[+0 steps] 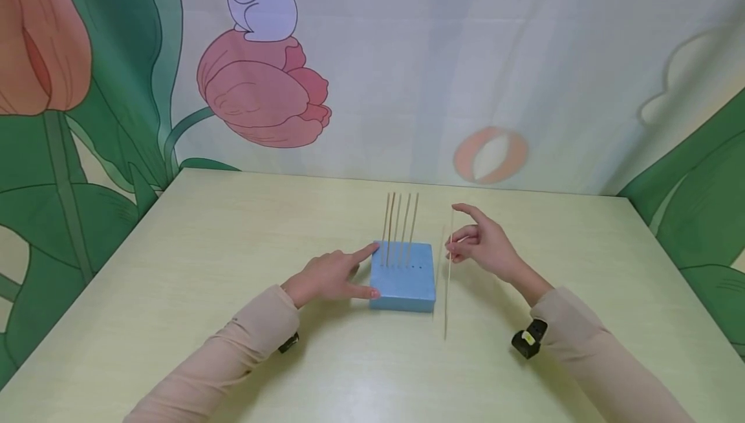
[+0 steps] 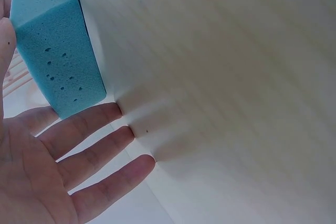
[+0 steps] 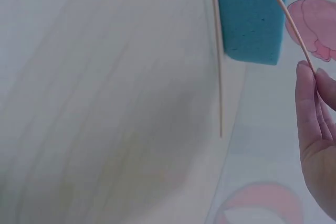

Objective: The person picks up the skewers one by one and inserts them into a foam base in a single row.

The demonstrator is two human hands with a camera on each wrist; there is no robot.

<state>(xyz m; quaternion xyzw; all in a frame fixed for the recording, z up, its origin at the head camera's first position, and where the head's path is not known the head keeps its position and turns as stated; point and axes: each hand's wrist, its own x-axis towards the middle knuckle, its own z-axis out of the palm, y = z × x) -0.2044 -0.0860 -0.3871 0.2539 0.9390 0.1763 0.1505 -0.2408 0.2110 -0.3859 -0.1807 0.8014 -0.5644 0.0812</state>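
A light-blue foam block (image 1: 403, 288) sits on the table, with several thin wooden sticks (image 1: 398, 229) standing upright in a row in its top. Two small dark holes show to the right of that row. At the block's left side, my left hand (image 1: 332, 275) touches it with a stretched index finger and thumb. The other fingers (image 2: 100, 187) spread out straight in the left wrist view. My right hand (image 1: 485, 247), to the right of the block, pinches one wooden stick (image 1: 447, 300) between thumb and fingers, its index finger raised near the top end.
Another wooden stick (image 3: 219, 87) lies on the table close along the block's right side. The pale wooden table (image 1: 233, 235) ends at the back against a cloth (image 1: 378, 86) printed with flowers and leaves. A small black device (image 1: 529, 339) is worn at the right wrist.
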